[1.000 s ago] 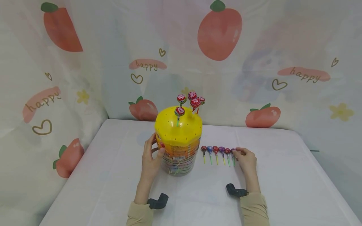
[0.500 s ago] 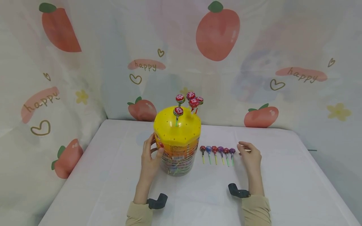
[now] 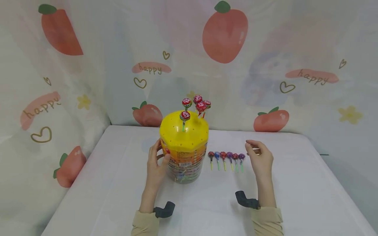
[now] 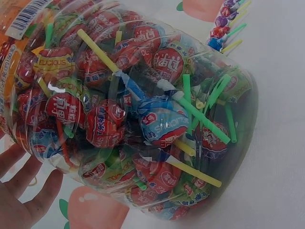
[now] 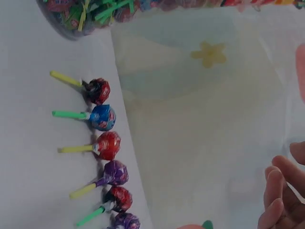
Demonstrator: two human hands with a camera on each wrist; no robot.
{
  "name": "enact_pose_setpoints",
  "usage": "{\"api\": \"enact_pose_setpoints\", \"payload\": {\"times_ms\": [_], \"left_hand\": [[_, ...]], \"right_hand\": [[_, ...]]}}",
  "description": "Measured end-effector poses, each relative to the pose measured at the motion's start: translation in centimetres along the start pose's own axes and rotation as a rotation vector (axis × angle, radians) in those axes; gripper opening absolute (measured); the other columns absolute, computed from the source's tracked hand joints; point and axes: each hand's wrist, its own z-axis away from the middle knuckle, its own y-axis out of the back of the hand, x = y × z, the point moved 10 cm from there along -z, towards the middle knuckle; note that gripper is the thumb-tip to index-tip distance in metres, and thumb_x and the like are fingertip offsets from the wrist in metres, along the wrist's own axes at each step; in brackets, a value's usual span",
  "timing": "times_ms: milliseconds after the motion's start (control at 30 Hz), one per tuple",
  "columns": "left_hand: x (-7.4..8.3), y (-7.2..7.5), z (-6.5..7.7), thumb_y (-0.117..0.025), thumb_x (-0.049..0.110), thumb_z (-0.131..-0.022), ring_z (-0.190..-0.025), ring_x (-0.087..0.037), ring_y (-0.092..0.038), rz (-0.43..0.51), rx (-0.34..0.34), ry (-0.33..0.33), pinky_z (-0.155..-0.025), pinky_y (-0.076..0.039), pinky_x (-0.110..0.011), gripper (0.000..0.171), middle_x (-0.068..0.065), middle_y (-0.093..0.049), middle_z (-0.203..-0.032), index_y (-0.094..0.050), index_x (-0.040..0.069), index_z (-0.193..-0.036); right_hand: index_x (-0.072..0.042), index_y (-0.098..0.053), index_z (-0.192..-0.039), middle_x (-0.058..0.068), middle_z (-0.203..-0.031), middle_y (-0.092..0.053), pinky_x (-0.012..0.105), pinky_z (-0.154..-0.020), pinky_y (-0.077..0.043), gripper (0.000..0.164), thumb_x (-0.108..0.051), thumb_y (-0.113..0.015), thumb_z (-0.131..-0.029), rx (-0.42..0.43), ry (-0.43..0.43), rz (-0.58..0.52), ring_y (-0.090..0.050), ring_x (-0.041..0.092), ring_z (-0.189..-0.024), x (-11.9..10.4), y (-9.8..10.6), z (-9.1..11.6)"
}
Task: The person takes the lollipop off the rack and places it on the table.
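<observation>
A clear lollipop jar (image 3: pixel 186 170) with a yellow holed lid (image 3: pixel 183 136) stands upright on the white table. My left hand (image 3: pixel 156 165) holds its left side, thumb at the front and fingers around the side. Many wrapped lollipops (image 4: pixel 164 121) show through the plastic in the left wrist view. Several red-topped lollipops (image 3: pixel 185 115) stand in the lid's holes. To the jar's right lies a row of several lollipops (image 3: pixel 223 155), wrapped in red, blue and purple. My right hand (image 3: pixel 261 160) hovers just right of this row, fingers loosely bent, holding nothing.
A white cloth covers the table (image 3: pixel 118 196). Behind it hangs a backdrop curtain (image 3: pixel 189 32) printed with fruit and "happy" lettering. Black camera mounts (image 3: pixel 247 200) stick out inward from both wrists.
My right hand has let go of the rightmost lollipop in the row, drawn off to the right and risen slightly. The left hand stays on the jar.
</observation>
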Motion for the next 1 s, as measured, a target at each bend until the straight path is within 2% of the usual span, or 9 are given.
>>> {"api": "enact_pose_setpoints", "payload": {"times_ms": [233, 433, 800, 1000], "left_hand": [[-0.5, -0.4, 0.3, -0.059, 0.032, -0.094, -0.128, -0.025, -0.045, 0.009, -0.019, 0.026, -0.098, -0.046, -0.057, 0.060, -0.008, -0.045, -0.141, -0.035, 0.020, -0.148], [-0.4, -0.4, 0.2, -0.060, 0.034, -0.094, -0.128, -0.025, -0.045, 0.015, -0.013, 0.031, -0.099, -0.046, -0.058, 0.061, -0.008, -0.046, -0.141, -0.035, 0.020, -0.148], [-0.3, -0.2, -0.1, -0.060, 0.032, -0.094, -0.128, -0.023, -0.045, 0.006, -0.006, 0.024, -0.099, -0.047, -0.054, 0.061, -0.007, -0.046, -0.141, -0.035, 0.021, -0.148], [-0.3, -0.1, -0.1, -0.060, 0.030, -0.094, -0.128, -0.022, -0.046, -0.002, -0.001, 0.015, -0.098, -0.047, -0.055, 0.060, -0.007, -0.046, -0.141, -0.035, 0.022, -0.148]], "right_hand": [[-0.007, -0.071, -0.109, -0.019, -0.082, -0.056, 0.008, -0.062, -0.043, 0.021, -0.015, -0.067, -0.090, 0.019, 0.137, -0.081, -0.054, -0.003, -0.070, -3.3, -0.4, 1.3], [-0.006, -0.070, -0.110, -0.010, -0.088, -0.060, 0.009, -0.067, -0.043, 0.021, -0.014, -0.065, -0.091, 0.011, 0.205, -0.116, -0.054, -0.001, -0.077, -5.8, -1.0, 1.8], [-0.007, -0.066, -0.117, 0.010, -0.105, -0.067, 0.017, -0.081, -0.044, 0.026, -0.012, -0.064, -0.091, -0.066, 0.349, -0.214, -0.056, -0.001, -0.090, -11.5, -2.4, 1.2], [-0.007, -0.065, -0.119, 0.014, -0.109, -0.068, 0.021, -0.087, -0.046, 0.029, -0.012, -0.065, -0.091, -0.098, 0.449, -0.241, -0.057, 0.003, -0.096, -14.5, -3.6, 0.8]]}}
